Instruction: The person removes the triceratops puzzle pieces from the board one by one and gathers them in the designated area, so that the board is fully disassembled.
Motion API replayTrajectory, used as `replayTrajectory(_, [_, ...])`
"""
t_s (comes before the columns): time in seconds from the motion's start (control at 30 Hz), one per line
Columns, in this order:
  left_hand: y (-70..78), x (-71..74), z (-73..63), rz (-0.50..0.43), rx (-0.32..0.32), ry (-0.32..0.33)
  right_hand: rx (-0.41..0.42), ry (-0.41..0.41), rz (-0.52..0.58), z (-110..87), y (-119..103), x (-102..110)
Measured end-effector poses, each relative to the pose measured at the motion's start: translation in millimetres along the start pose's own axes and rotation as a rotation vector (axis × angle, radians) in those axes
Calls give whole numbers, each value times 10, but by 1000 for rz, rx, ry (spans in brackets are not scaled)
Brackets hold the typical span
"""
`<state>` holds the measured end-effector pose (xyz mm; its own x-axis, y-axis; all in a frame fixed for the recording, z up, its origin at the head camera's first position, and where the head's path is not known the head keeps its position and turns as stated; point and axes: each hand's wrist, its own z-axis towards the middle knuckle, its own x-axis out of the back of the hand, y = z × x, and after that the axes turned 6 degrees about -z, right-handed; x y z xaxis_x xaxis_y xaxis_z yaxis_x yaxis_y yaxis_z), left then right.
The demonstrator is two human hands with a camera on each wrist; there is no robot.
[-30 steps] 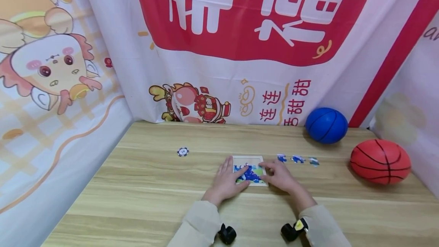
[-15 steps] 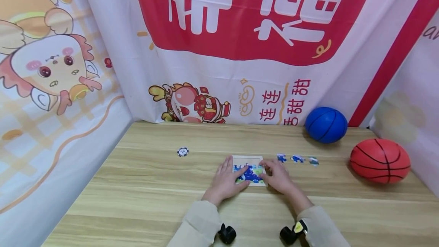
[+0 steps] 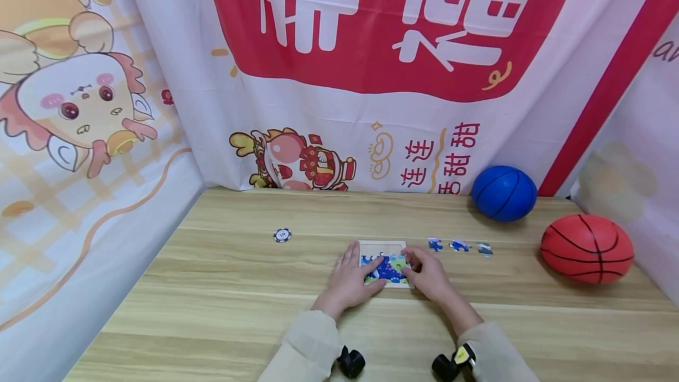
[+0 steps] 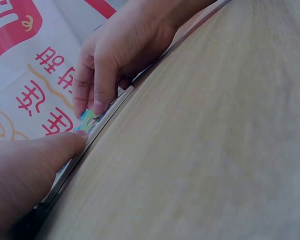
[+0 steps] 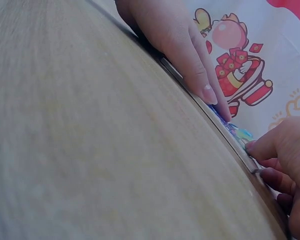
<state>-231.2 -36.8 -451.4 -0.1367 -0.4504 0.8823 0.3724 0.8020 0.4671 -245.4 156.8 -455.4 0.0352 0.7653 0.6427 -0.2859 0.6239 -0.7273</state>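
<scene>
A small white-framed jigsaw tray (image 3: 383, 243) lies on the wooden table, its lower part filled with blue and green puzzle pieces (image 3: 387, 271). Spread over the tray's left side, my left hand (image 3: 349, 280) rests with thumb and index finger stretched onto the pieces. At the right edge, my right hand (image 3: 431, 275) pinches a green puzzle piece (image 4: 91, 120) between thumb and index finger, the other fingers curled in. The right wrist view has the right thumb (image 5: 260, 146) on the green part near the tray's corner. The palms hide parts of both side rims.
Several loose puzzle pieces (image 3: 460, 246) lie in a row right of the tray. A round chip (image 3: 283, 235) lies to the left. A blue ball (image 3: 504, 193) and a red ball (image 3: 587, 249) sit at the right. Printed cloth (image 3: 297, 99) hangs behind the table.
My right hand has shifted very slightly, its fingertips moving a little up and right at the tray's edge. The left hand stays in place.
</scene>
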Motion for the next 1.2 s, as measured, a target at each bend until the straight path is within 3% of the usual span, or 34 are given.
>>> replayTrajectory(0.3, [-7, 9, 8, -13, 3, -1, -8, 19, 22, 48, 12, 1])
replayTrajectory(0.47, [-20, 13, 7, -15, 3, 0, -104, -12, 66, 77, 56, 85])
replayTrajectory(0.6, [-19, 12, -2, -25, 4, -3, -135, -29, 41, 59, 122, 265])
replayTrajectory(0.8, [-12, 10, -13, -38, 10, 2, -32, 2, 3, -11, 294, 633])
replayTrajectory(1.2, [-6, -5, -3, -35, 7, -1, -78, -23, -43, -274, 677, 1254])
